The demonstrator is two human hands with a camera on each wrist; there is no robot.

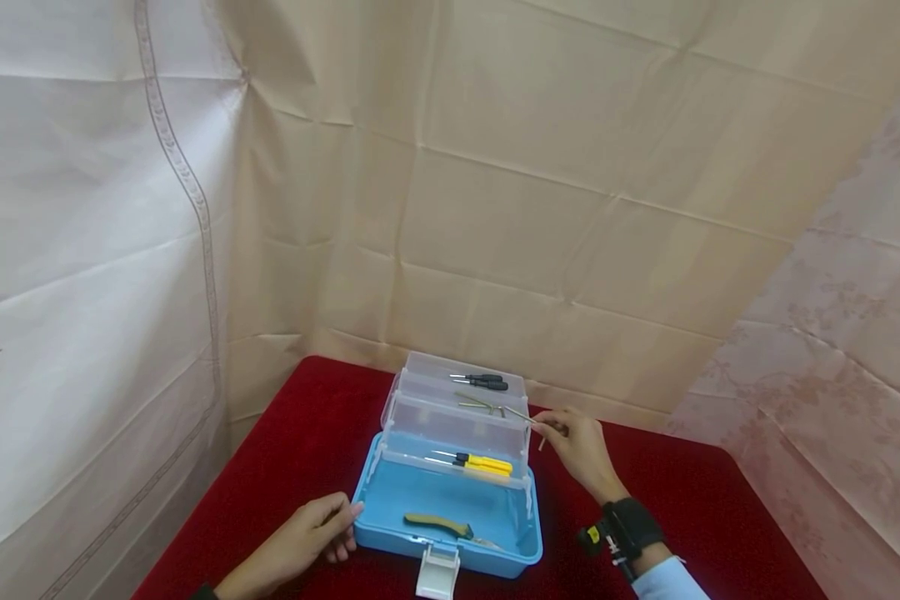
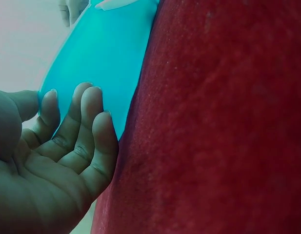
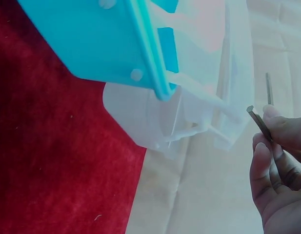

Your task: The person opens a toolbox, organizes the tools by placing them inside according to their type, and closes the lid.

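Observation:
An open blue toolbox (image 1: pixel 487 564) with clear fold-out trays stands on the red cloth. My left hand (image 1: pixel 322 527) pinches its rim at the front left corner; the left wrist view shows the thumb over the edge and the fingertips against the outer wall. Above the right end of the trays, my right hand (image 1: pixel 581 450) holds a bent metal hex key (image 3: pixel 260 124) between thumb and fingers. More hex keys (image 1: pixel 476 403) lie in the middle tray beside it. Yellow-handled screwdrivers (image 1: pixel 489 464) rest in the lowest tray, and black-handled screwdrivers (image 1: pixel 487 384) in the top one.
Pliers (image 1: pixel 437 522) with a yellowish handle lie on the toolbox floor. A white latch (image 1: pixel 438 571) hangs down at the front. Red cloth (image 1: pixel 307 433) covers the table, and draped fabric (image 1: pixel 510 233) rises behind it and on both sides.

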